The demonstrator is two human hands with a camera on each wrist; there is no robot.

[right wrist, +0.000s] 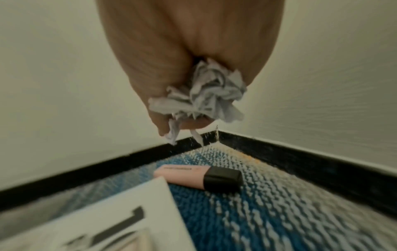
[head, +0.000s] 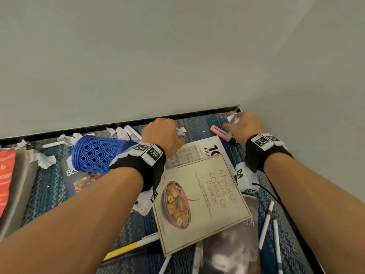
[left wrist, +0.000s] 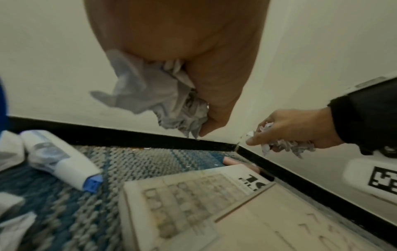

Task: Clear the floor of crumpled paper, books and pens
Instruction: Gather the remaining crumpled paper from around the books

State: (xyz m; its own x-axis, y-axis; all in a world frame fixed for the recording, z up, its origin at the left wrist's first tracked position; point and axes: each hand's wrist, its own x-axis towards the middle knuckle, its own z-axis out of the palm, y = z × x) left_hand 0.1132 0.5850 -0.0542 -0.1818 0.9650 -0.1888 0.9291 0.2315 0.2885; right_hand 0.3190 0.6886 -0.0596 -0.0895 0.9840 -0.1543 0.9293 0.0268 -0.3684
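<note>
The left hand (head: 164,135) is holding its grip clamped on a paper wad (left wrist: 163,101), fingers curled round it above the carpet (head: 49,186). The right hand (head: 244,127) is doing likewise in the corner, its grip closed on a second wad (right wrist: 206,95), lifted clear of the floor just above the skirting (right wrist: 300,163).

With both hands full, the coming move is probably turning on the blue basket (head: 94,155), which is lying on its side to the left. Its long axis is running roughly left to right, the wide mouth facing down-left, away from both hands. The left hand is sitting just beside its narrow end; the right hand is well apart from it. So the left wad looks the easier drop, though that hand would have to come round to the mouth.

Much is waiting on the floor: a pink marker (right wrist: 199,176) lying just below the right hand, its long axis slanting along the wall, more wads (head: 46,160) by the skirting, a cookbook (head: 201,202) between the forearms, and pens (head: 266,224) at lower right.
</note>
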